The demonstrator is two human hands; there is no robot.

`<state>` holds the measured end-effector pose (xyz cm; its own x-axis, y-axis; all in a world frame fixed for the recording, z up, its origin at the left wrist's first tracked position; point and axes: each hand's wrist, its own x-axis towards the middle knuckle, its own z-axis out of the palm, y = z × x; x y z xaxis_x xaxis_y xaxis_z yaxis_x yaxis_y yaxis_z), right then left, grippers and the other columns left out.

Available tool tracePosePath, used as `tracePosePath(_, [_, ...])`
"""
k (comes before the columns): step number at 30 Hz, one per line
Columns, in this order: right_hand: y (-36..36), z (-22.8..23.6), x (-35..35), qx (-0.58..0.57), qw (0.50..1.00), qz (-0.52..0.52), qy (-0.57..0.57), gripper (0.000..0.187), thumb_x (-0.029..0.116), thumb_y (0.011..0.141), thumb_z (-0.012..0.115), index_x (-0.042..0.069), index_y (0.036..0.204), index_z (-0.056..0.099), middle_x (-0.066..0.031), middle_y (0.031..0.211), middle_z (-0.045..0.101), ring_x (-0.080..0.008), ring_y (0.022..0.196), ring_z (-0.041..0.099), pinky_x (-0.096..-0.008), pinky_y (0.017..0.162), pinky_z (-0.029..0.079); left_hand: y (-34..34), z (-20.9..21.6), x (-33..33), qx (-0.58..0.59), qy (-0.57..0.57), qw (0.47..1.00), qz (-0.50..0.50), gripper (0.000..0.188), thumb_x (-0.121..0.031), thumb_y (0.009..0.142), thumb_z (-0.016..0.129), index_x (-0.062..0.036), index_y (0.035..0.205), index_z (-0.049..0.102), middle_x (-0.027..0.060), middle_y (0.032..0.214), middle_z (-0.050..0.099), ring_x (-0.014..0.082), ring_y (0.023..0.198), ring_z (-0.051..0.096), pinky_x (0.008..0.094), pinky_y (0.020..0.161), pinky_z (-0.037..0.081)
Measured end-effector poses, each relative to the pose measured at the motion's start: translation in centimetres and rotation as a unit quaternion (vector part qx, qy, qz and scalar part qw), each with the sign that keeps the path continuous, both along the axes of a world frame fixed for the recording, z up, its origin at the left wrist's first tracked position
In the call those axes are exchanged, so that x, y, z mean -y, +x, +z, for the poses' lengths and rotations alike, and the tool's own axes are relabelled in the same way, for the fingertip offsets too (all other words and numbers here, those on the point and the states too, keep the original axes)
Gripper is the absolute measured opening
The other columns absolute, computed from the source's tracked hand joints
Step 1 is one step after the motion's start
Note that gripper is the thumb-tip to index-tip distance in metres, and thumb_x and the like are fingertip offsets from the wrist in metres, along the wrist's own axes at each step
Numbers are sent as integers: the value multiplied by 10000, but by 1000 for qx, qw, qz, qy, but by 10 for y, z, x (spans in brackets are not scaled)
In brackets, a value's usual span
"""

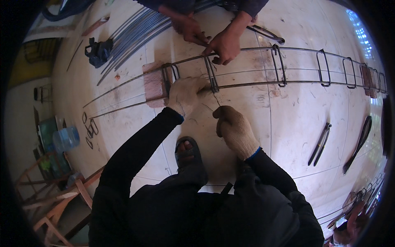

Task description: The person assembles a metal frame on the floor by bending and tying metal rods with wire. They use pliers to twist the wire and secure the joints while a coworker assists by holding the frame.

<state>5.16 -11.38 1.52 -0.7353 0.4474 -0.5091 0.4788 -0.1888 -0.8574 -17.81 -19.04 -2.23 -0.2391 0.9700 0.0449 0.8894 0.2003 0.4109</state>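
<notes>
A long steel bar cage (247,84) lies across the floor, with rectangular stirrups (279,66) spaced along it. My left hand (185,94), in a cream knit glove, is closed over the near bar beside one stirrup (211,74); its fingertips are partly hidden. Below that stirrup my right hand (235,128), gloved too, pinches a thin tie wire (218,100) that runs up to the joint. Across from me, a co-worker's bare hands (225,46) are at the far bar, by the top of the same stirrup.
A reddish brick (154,84) sits under the cage. Nearby lie pincers (321,144), another pair (267,33), a dark wire bundle (360,142), loose bars (138,35), a black plastic bag (98,52) and loose stirrups (89,127). A wooden frame (61,201) stands at lower left.
</notes>
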Motion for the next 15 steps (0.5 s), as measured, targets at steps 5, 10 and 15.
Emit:
tracePosePath(5, [10, 4, 3, -69, 997, -27, -21, 407, 27, 910, 531, -20, 1283, 687, -128, 791, 707, -237, 719, 696, -375, 685, 547, 5, 12, -2, 82, -3, 996, 28, 207, -217, 943, 712, -118, 1087, 824, 119, 1082, 813, 363, 1077, 754, 482, 936, 584])
tracePosePath(10, [21, 20, 3, -125, 965, -46, -228, 633, 159, 883, 519, -111, 1452, 586, -19, 688, 543, -124, 596, 515, -272, 586, 445, 9, 2, 2, 48, -1, 998, 43, 266, -189, 927, 729, -89, 1154, 824, 166, 1179, 801, 365, 1139, 757, 451, 1027, 575])
tracePosePath(15, [39, 37, -15, -89, 956, -54, -275, 546, 89, 966, 504, -42, 1487, 602, 1, 807, 568, -78, 657, 483, -246, 573, 372, 54, 7, 53, -2, 153, 987, -42, 279, -225, 924, 769, -109, 1174, 811, 126, 1102, 795, 350, 1063, 753, 505, 1031, 548])
